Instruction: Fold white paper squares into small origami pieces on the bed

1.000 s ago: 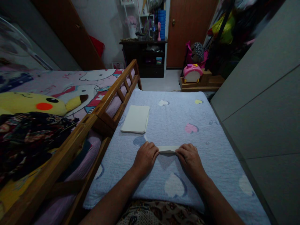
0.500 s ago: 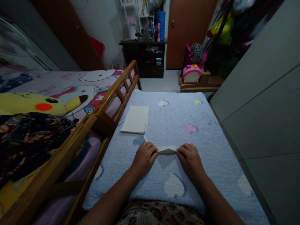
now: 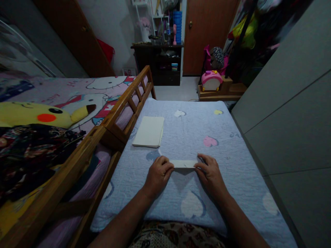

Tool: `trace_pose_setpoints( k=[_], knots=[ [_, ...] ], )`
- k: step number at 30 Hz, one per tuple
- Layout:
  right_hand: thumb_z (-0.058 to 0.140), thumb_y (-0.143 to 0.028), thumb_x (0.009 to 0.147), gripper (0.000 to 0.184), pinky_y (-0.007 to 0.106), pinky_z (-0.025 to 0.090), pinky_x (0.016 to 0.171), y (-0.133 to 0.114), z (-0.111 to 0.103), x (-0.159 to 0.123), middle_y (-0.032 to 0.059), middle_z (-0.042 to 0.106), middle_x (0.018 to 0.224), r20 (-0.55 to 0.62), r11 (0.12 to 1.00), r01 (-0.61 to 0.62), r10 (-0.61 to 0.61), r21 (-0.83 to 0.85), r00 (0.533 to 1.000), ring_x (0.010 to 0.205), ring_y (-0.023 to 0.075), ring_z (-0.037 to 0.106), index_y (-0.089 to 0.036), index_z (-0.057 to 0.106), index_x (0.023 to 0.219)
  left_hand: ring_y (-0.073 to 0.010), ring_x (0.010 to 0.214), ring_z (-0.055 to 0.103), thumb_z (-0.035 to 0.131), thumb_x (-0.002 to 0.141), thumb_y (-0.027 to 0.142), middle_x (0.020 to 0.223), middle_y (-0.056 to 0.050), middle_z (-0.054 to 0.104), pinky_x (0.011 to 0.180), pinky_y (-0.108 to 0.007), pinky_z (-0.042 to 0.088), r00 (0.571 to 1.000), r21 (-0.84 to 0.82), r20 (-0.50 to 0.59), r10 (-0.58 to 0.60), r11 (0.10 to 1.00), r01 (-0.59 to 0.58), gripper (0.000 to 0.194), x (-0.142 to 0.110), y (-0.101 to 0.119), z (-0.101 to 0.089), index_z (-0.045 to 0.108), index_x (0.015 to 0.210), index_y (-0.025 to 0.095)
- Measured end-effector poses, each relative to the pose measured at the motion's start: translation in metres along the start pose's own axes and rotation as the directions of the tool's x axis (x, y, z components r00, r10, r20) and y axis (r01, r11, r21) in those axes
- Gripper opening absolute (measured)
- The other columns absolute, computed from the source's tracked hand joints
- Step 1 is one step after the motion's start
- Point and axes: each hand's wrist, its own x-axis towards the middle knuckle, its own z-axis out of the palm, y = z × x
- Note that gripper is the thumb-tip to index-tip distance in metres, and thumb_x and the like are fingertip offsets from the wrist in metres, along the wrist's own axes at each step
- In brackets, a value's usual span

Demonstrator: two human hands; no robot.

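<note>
Between my hands, just above the blue bedspread (image 3: 178, 134), is a narrow strip of folded white paper (image 3: 184, 164). My left hand (image 3: 159, 172) pinches its left end between thumb and fingers. At the right end, my right hand (image 3: 210, 171) grips the paper between thumb and a finger, with the index finger raised off it. The ends of the paper are hidden behind my fingertips. Farther off to the left, a stack of white paper sheets (image 3: 149, 131) lies flat on the bedspread, apart from both hands.
A wooden bed rail (image 3: 124, 100) runs along the left side, with a yellow plush toy (image 3: 33, 113) and dark patterned cloth (image 3: 33, 144) beyond it. Grey cabinet panels (image 3: 292, 137) border the right. At the back stand a dark cabinet (image 3: 157, 65) and a pink toy case (image 3: 211, 81).
The folded paper has turned from showing an open, shaded crease to a flat, even strip. My right index finger has lifted away from it. My left hand has barely moved.
</note>
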Motion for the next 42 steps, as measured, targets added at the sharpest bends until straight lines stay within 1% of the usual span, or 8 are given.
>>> trace_pose_setpoints(
  k=[6, 13, 17, 19, 23, 31, 37, 42],
  knots=[
    [0.056, -0.021, 0.09, 0.012, 0.049, 0.043, 0.094, -0.002, -0.002, -0.001, 0.0092, 0.066, 0.117, 0.021, 0.999, -0.023, 0.022, 0.043, 1.0, 0.113, 0.0283, 0.054, -0.024, 0.068, 0.094, -0.0114, 0.076, 0.059, 0.054, 0.094, 0.021, 0.118, -0.007, 0.054, 0.074, -0.026, 0.05, 0.994, -0.064, -0.091, -0.059, 0.997, 0.054, 0.014, -0.005, 0.001, 0.001, 0.067, 0.093, 0.021],
    [0.056, -0.022, 0.087, 0.009, 0.041, 0.045, 0.09, -0.011, -0.01, 0.004, 0.0068, 0.068, 0.102, 0.044, 0.939, -0.168, 0.162, 0.301, 0.986, 0.1, 0.0241, 0.06, -0.024, 0.064, 0.085, -0.0189, 0.098, 0.063, 0.057, 0.089, 0.016, 0.101, -0.006, 0.063, 0.089, -0.031, 0.051, 0.987, -0.259, -0.109, -0.121, 0.962, 0.089, 0.012, 0.002, 0.009, -0.003, 0.068, 0.086, 0.02],
    [0.057, -0.023, 0.084, 0.006, 0.032, 0.048, 0.076, -0.016, -0.012, 0.006, 0.0051, 0.064, 0.093, 0.093, 0.866, -0.277, 0.262, 0.417, 0.961, 0.085, 0.0199, 0.06, -0.023, 0.061, 0.089, -0.0213, 0.104, 0.064, 0.06, 0.086, 0.017, 0.12, -0.01, 0.061, 0.095, -0.036, 0.049, 0.98, -0.294, -0.113, -0.165, 0.948, 0.126, 0.011, 0.002, 0.008, -0.004, 0.07, 0.083, 0.02],
    [0.059, -0.026, 0.083, 0.016, 0.03, 0.048, 0.069, -0.017, -0.011, 0.005, 0.0032, 0.062, 0.087, 0.119, 0.823, -0.35, 0.333, 0.447, 0.935, 0.075, 0.0176, 0.059, -0.022, 0.06, 0.099, -0.0225, 0.107, 0.063, 0.061, 0.086, 0.017, 0.124, -0.01, 0.061, 0.097, -0.036, 0.048, 0.979, -0.315, -0.092, -0.183, 0.938, 0.146, 0.011, 0.001, 0.007, -0.004, 0.071, 0.083, 0.02],
    [0.059, -0.029, 0.081, 0.038, 0.029, 0.048, 0.068, -0.016, -0.008, 0.005, 0.0023, 0.06, 0.086, 0.153, 0.768, -0.398, 0.374, 0.502, 0.915, 0.072, 0.0165, 0.059, -0.021, 0.057, 0.118, -0.0213, 0.098, 0.066, 0.061, 0.086, 0.017, 0.102, -0.007, 0.07, 0.09, -0.034, 0.05, 0.976, -0.387, -0.028, -0.215, 0.903, 0.187, 0.012, 0.003, 0.007, -0.004, 0.072, 0.083, 0.02],
    [0.059, -0.025, 0.081, 0.013, 0.031, 0.045, 0.069, -0.02, -0.014, 0.011, 0.0031, 0.058, 0.084, 0.17, 0.84, -0.323, 0.275, 0.437, 0.946, 0.075, 0.0174, 0.056, -0.022, 0.067, 0.091, -0.0187, 0.084, 0.066, 0.063, 0.083, 0.019, 0.086, -0.005, 0.07, 0.08, -0.029, 0.05, 0.96, -0.514, -0.008, -0.28, 0.825, 0.236, 0.008, 0.004, 0.004, -0.005, 0.071, 0.08, 0.018],
    [0.06, -0.031, 0.085, 0.015, 0.029, 0.043, 0.064, -0.022, -0.013, 0.006, 0.002, 0.062, 0.082, 0.33, 0.676, -0.508, 0.387, 0.534, 0.861, 0.072, 0.0165, 0.056, -0.022, 0.063, 0.096, -0.0186, 0.087, 0.065, 0.064, 0.084, 0.02, 0.088, -0.005, 0.069, 0.082, -0.03, 0.049, 0.961, -0.53, -0.009, -0.277, 0.816, 0.231, 0.007, 0.002, 0.001, -0.001, 0.069, 0.08, 0.018],
    [0.065, -0.033, 0.081, 0.017, 0.026, 0.041, 0.061, -0.023, -0.008, 0.004, -0.0015, 0.057, 0.076, 0.314, 0.589, -0.534, 0.439, 0.607, 0.842, 0.068, 0.0138, 0.053, -0.021, 0.06, 0.091, -0.0173, 0.084, 0.063, 0.064, 0.083, 0.018, 0.086, -0.003, 0.067, 0.078, -0.028, 0.048, 0.972, -0.489, 0.03, -0.231, 0.845, 0.216, 0.006, 0.004, 0.005, -0.004, 0.069, 0.081, 0.019]
  ],
)
